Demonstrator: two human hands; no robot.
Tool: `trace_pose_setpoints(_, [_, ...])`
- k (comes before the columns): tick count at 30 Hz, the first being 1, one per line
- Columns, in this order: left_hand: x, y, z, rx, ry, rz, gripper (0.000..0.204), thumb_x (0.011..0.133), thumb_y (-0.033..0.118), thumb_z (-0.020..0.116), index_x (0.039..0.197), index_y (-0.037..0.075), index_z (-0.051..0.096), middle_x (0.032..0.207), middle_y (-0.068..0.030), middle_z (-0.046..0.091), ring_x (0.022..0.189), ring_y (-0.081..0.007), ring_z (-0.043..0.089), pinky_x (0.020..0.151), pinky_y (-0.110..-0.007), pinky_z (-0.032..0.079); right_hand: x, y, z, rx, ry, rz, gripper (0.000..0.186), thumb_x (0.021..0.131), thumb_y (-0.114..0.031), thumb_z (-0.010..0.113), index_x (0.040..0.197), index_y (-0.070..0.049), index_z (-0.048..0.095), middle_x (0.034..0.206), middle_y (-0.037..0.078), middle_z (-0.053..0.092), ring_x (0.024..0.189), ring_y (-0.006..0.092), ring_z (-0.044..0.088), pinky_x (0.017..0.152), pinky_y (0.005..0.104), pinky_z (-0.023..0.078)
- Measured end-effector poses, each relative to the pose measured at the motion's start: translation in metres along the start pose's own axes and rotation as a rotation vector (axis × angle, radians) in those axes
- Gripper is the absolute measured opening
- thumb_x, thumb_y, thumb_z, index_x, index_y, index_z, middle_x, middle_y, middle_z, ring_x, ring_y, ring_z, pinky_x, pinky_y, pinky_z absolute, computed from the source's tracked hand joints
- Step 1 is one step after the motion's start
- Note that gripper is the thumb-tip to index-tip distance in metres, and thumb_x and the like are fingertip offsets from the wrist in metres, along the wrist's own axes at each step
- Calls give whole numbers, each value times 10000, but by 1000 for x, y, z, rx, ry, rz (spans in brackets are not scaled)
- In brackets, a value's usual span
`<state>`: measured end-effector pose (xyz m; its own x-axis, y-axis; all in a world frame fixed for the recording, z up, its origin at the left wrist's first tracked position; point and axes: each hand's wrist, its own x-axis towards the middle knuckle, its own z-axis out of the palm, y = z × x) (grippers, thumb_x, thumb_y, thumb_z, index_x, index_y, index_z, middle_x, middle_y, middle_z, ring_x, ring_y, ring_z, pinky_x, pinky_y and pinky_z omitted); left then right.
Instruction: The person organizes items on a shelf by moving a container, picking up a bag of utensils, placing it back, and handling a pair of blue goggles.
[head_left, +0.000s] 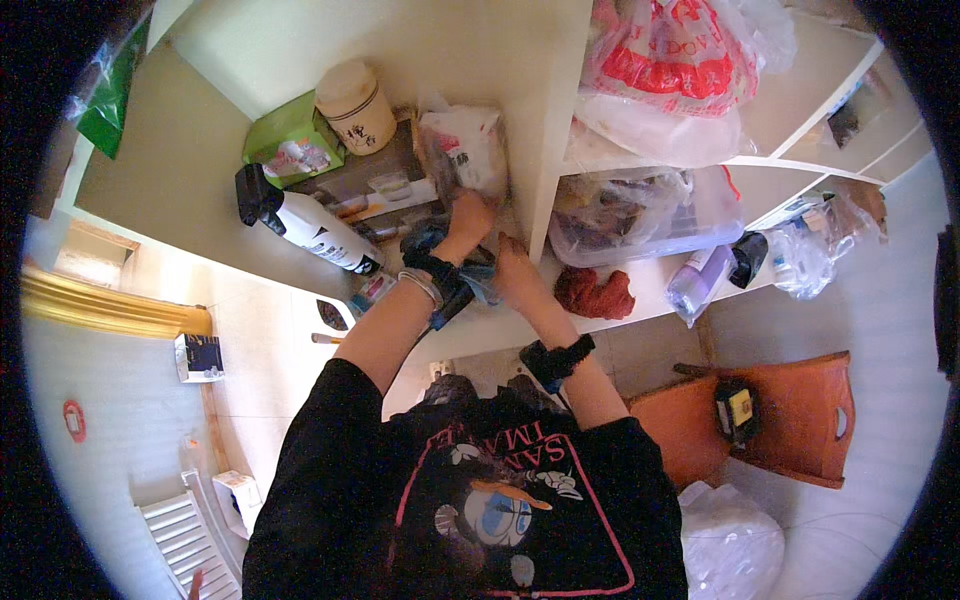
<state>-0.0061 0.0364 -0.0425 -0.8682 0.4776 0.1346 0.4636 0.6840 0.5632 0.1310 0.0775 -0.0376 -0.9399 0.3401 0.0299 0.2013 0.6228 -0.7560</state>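
Observation:
In the shelf cubby, my left hand point(468, 222) reaches against the lower part of a white plastic package point(462, 145), its fingers curled and partly hidden. My right hand point(515, 268) is beside the dividing board, fingers bent near a crumpled blue plastic item point(482, 285); what they hold is unclear. Behind them lie a green box point(292, 140), a cream cylindrical canister point(355, 110) and a dark flat box point(355, 192). A white spray can with a black top point(322, 232) lies tilted left of my left hand.
Right cubbies hold red-printed bags point(665, 55), a clear plastic bin point(645, 225), red cloth point(592, 292), a purple package point(695, 280) and white bags point(805, 255). An orange wooden chair point(800, 415) stands lower right. A white slatted object point(175, 535) is lower left.

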Motion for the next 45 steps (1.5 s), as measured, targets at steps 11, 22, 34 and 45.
trace_pose_setpoints(11, [6,-6,3,-39,-39,-128,435,788,324,597,989,-61,561,952,-287,574,876,-431,561,748,-473,468,-15,-2,-4,-3,3,-99,538,693,56,494,1203,115,331,1143,341,420,1049,472,448,925,466,389])
trace_pose_setpoints(22, [-116,-25,-90,140,-43,256,402,823,267,551,1136,17,515,1238,-229,441,1133,-411,406,949,-471,336,-5,-10,-11,-97,-58,-191,391,791,-101,500,1134,74,428,1078,292,491,988,439,497,862,483,415])
trace_pose_setpoints(34, [-157,-55,-72,382,21,349,367,782,249,569,1036,-7,500,1129,-221,457,1133,-414,379,988,-504,284,-6,-16,23,-84,-284,-231,289,845,-161,470,1036,52,513,1026,235,539,912,417,521,815,456,429])
trace_pose_setpoints(45, [-163,-54,-70,413,23,301,362,823,290,528,1036,-3,506,1078,-240,476,1108,-422,409,1002,-502,271,50,-63,-8,-157,139,-56,324,799,-77,521,1048,118,450,1010,291,499,922,403,535,764,413,489])
